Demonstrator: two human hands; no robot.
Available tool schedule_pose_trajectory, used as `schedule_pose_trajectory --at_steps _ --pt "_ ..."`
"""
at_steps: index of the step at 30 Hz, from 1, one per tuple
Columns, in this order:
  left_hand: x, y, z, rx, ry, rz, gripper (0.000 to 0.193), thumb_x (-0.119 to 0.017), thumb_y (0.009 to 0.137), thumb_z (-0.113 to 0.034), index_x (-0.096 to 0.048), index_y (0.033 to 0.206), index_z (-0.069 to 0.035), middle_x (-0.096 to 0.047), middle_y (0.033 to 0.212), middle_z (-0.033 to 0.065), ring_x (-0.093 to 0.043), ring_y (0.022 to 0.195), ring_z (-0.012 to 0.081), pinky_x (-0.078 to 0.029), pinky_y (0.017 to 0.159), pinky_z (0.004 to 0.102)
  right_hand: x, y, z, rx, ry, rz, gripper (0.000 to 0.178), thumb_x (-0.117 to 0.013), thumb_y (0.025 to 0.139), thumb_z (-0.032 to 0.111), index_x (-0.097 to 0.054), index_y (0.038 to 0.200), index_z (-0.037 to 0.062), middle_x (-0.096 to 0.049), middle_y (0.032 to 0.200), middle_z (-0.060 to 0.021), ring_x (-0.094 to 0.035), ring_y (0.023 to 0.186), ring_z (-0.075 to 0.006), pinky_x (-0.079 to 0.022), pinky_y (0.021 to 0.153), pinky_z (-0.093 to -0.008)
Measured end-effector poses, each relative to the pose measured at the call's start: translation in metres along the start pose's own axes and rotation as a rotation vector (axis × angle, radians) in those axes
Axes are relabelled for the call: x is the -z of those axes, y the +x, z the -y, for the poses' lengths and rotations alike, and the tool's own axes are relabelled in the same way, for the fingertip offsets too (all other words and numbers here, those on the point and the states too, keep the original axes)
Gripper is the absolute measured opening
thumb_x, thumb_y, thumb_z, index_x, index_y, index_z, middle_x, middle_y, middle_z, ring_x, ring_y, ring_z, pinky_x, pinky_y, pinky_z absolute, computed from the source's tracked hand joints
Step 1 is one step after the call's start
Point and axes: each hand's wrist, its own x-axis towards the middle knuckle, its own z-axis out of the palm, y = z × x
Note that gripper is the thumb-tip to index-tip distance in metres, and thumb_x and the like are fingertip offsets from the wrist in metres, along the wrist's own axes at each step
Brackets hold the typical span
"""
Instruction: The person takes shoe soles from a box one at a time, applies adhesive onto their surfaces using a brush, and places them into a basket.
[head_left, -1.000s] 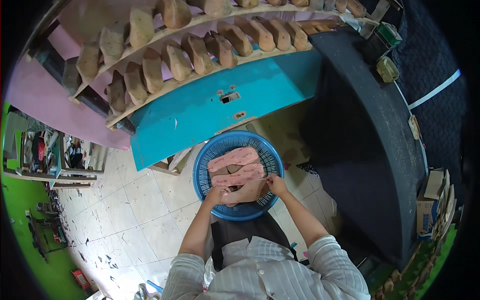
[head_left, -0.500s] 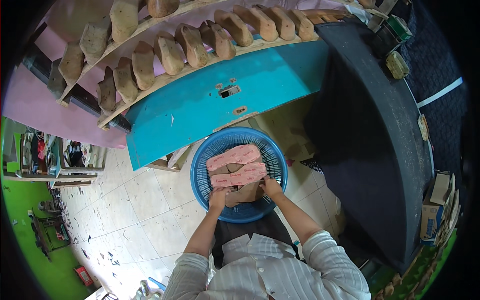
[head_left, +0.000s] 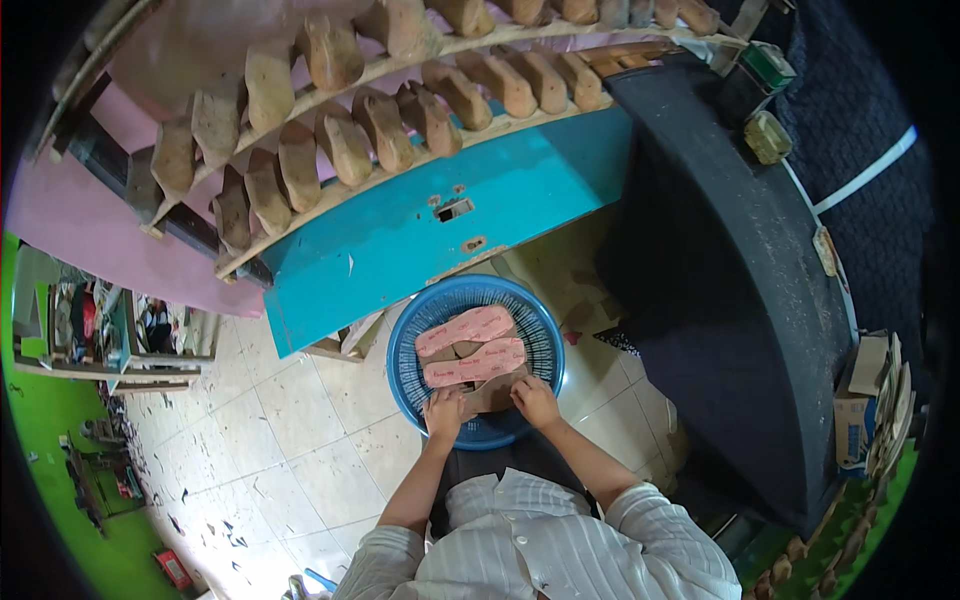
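A blue round plastic basket (head_left: pixel 402 403) sits in front of me, by my lap. Inside it lie two pink shoe insoles (head_left: pixel 464 329) with red print, side by side, over brown sole-shaped pieces. Nearest me is a plain brown insole (head_left: pixel 492 396), lying crosswise. My left hand (head_left: pixel 443 412) closes on its left end, knuckles up and fingertips partly hidden. At its right end my right hand (head_left: pixel 535 401) pinches the edge between thumb and fingers.
Wooden shoe lasts (head_left: pixel 380 130) line the shelves above a turquoise panel (head_left: pixel 400 220). A black-draped table (head_left: pixel 740 230) stands to the right, with a cardboard box (head_left: pixel 853 430) beyond it. Dark scraps are scattered over the tiled floor (head_left: pixel 290 450) at the left.
The view has shifted, so the shelves appear lower. Both hands stay at the ends of the brown insole; the right hand has moved slightly nearer me along its edge.
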Motion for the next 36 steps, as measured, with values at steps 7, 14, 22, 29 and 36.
schedule_pose_trajectory --at_steps 7,14,22,29,36 --pt "0.062 -0.009 -0.042 -0.065 -0.064 -0.143 0.014 -0.058 0.082 -0.028 -0.062 0.086 -0.015 -0.059 0.091 0.0021 -0.054 0.092 0.0235 -0.041 0.079 0.0413 0.062 -0.029 0.041 -0.105 0.282 -0.190 0.013 -0.066 0.073 0.009 -0.058 0.083 0.0055 -0.056 0.089 -0.0108 -0.055 0.088 -0.0309 -0.045 0.077 -0.0387" --pt "0.106 0.008 -0.097 -0.280 -0.333 -0.122 0.014 -0.058 0.083 -0.024 -0.060 0.085 -0.010 -0.058 0.084 0.0076 -0.054 0.084 0.0278 -0.041 0.076 0.0425 0.127 -0.050 0.049 -0.170 0.267 -0.407 0.015 -0.066 0.074 0.010 -0.059 0.086 0.0064 -0.057 0.091 -0.0108 -0.055 0.089 -0.0301 -0.045 0.078 -0.0378" --pt "0.123 0.026 -0.236 -0.625 -0.473 -0.197 0.008 -0.061 0.079 -0.012 -0.059 0.082 -0.005 -0.058 0.078 0.0099 -0.053 0.077 0.0286 -0.040 0.071 0.0397 0.230 -0.096 0.010 -0.184 0.129 -0.711 0.012 -0.068 0.072 0.006 -0.059 0.081 0.0068 -0.057 0.088 -0.0072 -0.055 0.086 -0.0260 -0.045 0.075 -0.0350" --pt "0.079 -0.009 -0.382 -0.702 -0.625 -0.221 0.006 -0.061 0.079 -0.008 -0.058 0.078 -0.003 -0.056 0.074 0.0091 -0.051 0.074 0.0259 -0.041 0.068 0.0367 0.324 -0.184 -0.072 -0.266 0.130 -0.853 0.009 -0.067 0.074 0.008 -0.060 0.080 0.0059 -0.057 0.090 -0.0077 -0.055 0.089 -0.0256 -0.045 0.079 -0.0352" --pt "0.025 -0.057 -0.509 -0.913 -0.725 -0.021 0.008 -0.062 0.077 -0.011 -0.057 0.076 -0.005 -0.055 0.073 0.0075 -0.051 0.075 0.0254 -0.040 0.070 0.0371 0.396 -0.285 -0.145 -0.482 0.052 -1.092 0.009 -0.066 0.073 0.007 -0.061 0.080 0.0048 -0.057 0.086 -0.0088 -0.056 0.085 -0.0262 -0.046 0.075 -0.0354"
